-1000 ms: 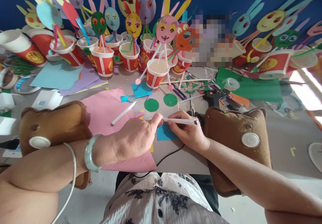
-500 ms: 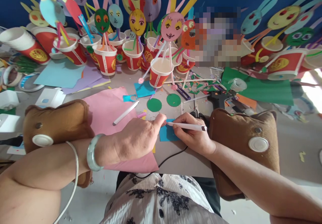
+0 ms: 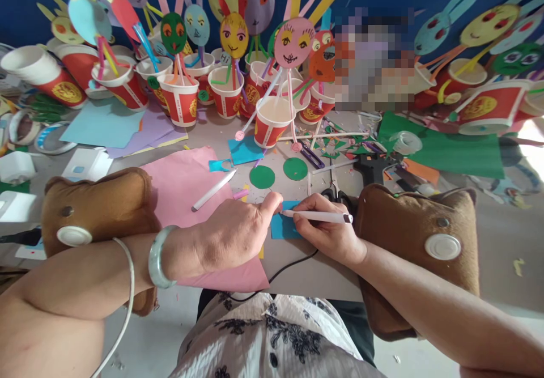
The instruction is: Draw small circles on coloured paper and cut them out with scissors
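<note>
My right hand point(image 3: 329, 233) holds a slim white marker point(image 3: 323, 216), its tip pointing left toward my other thumb. Under that hand lies a small blue paper square point(image 3: 283, 228) on the grey table. My left hand point(image 3: 225, 236) is closed, fingers curled in and thumb up at the blue paper's left edge by the marker tip. What it grips, if anything, is hidden behind the fingers. Just beyond my hands are two green paper discs point(image 3: 262, 177). A second white marker point(image 3: 214, 190) rests on a pink sheet point(image 3: 178, 179) to the left.
Red and white paper cups point(image 3: 182, 100) with paper faces on straws line the back. Scissors point(image 3: 335, 188) lie right of the discs, near paper scraps and a black glue gun point(image 3: 372, 168). Brown plush pouches point(image 3: 97, 211) flank my arms. A black cable point(image 3: 293, 264) crosses the table's front.
The whole view has shifted slightly. Both hands keep nearly the same pose over the blue paper, and the scissors show a little more beside the right hand.
</note>
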Tool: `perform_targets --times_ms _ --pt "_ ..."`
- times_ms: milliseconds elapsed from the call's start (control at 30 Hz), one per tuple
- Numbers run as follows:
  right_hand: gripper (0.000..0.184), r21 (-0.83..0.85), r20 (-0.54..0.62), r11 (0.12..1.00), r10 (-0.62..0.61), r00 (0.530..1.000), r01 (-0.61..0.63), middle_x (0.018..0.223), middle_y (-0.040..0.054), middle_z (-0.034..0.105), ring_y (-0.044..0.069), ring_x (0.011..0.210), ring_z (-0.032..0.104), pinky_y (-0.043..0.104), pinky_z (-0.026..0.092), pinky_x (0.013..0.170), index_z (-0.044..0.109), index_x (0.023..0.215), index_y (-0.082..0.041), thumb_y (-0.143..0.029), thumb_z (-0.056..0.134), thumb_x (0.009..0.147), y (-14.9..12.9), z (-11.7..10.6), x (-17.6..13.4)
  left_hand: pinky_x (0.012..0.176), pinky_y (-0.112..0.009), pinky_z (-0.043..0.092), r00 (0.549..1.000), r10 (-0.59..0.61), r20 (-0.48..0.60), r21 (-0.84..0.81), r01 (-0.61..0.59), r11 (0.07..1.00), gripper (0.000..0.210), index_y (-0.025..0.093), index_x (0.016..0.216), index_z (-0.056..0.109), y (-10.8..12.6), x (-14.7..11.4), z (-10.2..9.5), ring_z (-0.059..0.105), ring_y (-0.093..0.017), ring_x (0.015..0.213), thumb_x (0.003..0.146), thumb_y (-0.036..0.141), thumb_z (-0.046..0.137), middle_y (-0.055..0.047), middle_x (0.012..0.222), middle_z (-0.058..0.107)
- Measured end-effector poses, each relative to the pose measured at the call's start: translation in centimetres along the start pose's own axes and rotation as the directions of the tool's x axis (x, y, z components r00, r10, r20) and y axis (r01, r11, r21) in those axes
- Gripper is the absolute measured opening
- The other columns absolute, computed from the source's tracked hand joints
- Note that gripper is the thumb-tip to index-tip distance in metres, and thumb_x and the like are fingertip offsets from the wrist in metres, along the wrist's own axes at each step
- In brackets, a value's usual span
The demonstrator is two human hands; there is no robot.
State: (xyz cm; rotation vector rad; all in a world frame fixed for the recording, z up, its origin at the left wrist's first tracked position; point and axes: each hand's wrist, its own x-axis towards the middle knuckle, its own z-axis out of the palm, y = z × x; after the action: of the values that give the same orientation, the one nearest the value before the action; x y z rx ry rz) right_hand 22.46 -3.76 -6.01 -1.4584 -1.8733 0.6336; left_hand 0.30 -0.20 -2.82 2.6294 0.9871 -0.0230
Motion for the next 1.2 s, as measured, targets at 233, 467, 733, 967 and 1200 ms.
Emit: perform_targets --times_ms 233,467,733,967,1200 --pt "0.012 0.154 -0.049 0.988 0.023 0.999 -0.016 0.057 -0.0011 0.06 0.011 0.044 0.051 0.023 0.04 0.041 0.058 0.071 -0.02 -0.024 0.064 0.081 0.5 0.1 0.0 0.064 -0.027 0.054 1.0 0.004 -0.008 -0.076 -0.005 0.997 0.046 0.014 0.134 0.038 0.0 0.1 0.0 0.067 -0.017 0.065 0.089 0.011 0.042 -0.004 0.073 0.068" --pt "0.018 0.352 -0.179 0.936 0.075 0.981 -0.008 0.081 0.0019 0.074 0.012 0.049 0.06 0.029 0.054 0.056 0.057 0.11 -0.024 -0.037 0.049 0.1 0.8 0.6 0.2 0.071 -0.03 0.057 0.998 0.005 -0.062 -0.194 -0.017 0.981 0.041 0.018 0.128 0.041 0.0 0.4 -0.4 0.071 -0.017 0.074 0.088 0.009 0.041 -0.005 0.088 0.072" --pt "0.028 0.112 0.046 0.986 -0.131 0.99 0.125 0.091 0.0052 0.075 0.02 0.081 0.072 0.029 0.057 0.07 0.061 0.11 -0.023 -0.033 0.071 0.086 1.1 0.8 0.8 0.077 -0.032 0.058 0.984 0.054 -0.171 -0.208 -0.09 0.974 0.038 0.017 0.121 0.043 0.0 0.5 0.6 0.071 -0.017 0.075 0.085 0.006 0.04 -0.005 0.086 0.073" --pt "0.029 0.084 0.042 0.983 -0.166 0.985 0.162 0.092 0.0047 0.075 0.02 0.079 0.071 0.029 0.057 0.072 0.062 0.111 -0.023 -0.034 0.071 0.085 1.2 0.9 1.1 0.073 -0.03 0.057 0.957 0.112 -0.268 -0.132 -0.152 0.98 0.036 0.016 0.118 0.045 -0.1 0.3 1.4 0.069 -0.016 0.071 0.085 0.005 0.039 -0.003 0.082 0.071" --pt "0.025 0.072 0.044 0.983 -0.175 0.984 0.171 0.092 0.0058 0.076 0.02 0.083 0.073 0.029 0.058 0.073 0.064 0.112 -0.023 -0.033 0.067 0.089 1.0 1.0 1.2 0.072 -0.031 0.054 0.943 0.134 -0.304 -0.075 -0.164 0.984 0.036 0.016 0.117 0.045 -0.2 0.3 1.7 0.067 -0.015 0.068 0.083 0.006 0.038 -0.003 0.083 0.071"
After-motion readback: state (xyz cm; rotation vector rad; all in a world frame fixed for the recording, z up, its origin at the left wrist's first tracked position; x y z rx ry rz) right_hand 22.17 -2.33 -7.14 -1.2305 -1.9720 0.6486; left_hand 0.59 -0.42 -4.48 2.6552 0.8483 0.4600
